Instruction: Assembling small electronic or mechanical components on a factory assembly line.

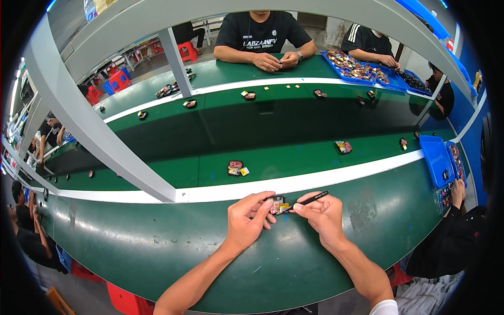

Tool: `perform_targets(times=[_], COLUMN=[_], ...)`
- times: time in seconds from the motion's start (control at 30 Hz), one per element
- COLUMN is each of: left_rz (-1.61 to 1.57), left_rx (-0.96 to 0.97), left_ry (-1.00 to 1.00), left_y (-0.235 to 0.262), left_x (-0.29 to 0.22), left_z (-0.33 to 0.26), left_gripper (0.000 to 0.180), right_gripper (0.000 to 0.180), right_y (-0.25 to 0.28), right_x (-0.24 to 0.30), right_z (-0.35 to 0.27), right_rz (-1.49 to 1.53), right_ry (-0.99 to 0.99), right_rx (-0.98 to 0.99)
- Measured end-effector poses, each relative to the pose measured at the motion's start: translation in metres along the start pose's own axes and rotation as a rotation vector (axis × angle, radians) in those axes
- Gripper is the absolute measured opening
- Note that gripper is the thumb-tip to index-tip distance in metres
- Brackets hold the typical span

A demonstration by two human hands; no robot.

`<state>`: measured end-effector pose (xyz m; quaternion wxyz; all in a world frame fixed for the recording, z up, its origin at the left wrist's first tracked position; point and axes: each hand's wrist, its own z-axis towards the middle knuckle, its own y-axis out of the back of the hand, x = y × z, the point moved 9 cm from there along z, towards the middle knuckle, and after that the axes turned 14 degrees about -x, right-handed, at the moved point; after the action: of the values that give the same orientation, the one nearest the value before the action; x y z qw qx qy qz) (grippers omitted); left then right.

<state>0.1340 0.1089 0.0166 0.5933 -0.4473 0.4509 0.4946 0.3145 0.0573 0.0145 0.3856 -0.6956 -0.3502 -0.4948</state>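
Observation:
Near the middle of the bench, my left hand (244,219) grips a small black casing (279,200) with red and yellow parts inside, fingers wrapped round its left side. My right hand (324,219) pinches a slim black pen-shaped tool (314,198), tilted with its lower end at the casing's right edge. Whether that end touches the parts cannot be made out. Just beyond my hands, on the green conveyor belt, lies a similar casing (234,167) with a yellow-and-white piece at its side. Another casing with coloured parts (344,147) sits farther right.
A white rail (294,182) separates my green bench (157,252) from the belt. A grey frame post (105,121) rises at left. Blue trays (434,157) with small parts stand at right, beside a co-worker's hand (458,192). Across the belt a person (262,42) works near a filled blue tray (328,62).

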Motion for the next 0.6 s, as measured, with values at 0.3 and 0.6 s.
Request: perform_targets(times=[0.3, 0.6], left_rz=[0.034, -0.148], left_rx=[0.016, 0.113], left_ry=[-0.008, 0.069], left_y=[-0.0008, -0.0045], left_x=[-0.0027, 0.0014], left_z=[0.0016, 0.0018], left_gripper=[0.026, 0.032], right_gripper=[0.017, 0.015], right_y=[0.0011, 0.0022], right_x=[-0.001, 0.0024], right_z=[0.0026, 0.0017], right_rz=[0.0, 0.033], right_ry=[0.011, 0.028], right_rx=[-0.017, -0.023])
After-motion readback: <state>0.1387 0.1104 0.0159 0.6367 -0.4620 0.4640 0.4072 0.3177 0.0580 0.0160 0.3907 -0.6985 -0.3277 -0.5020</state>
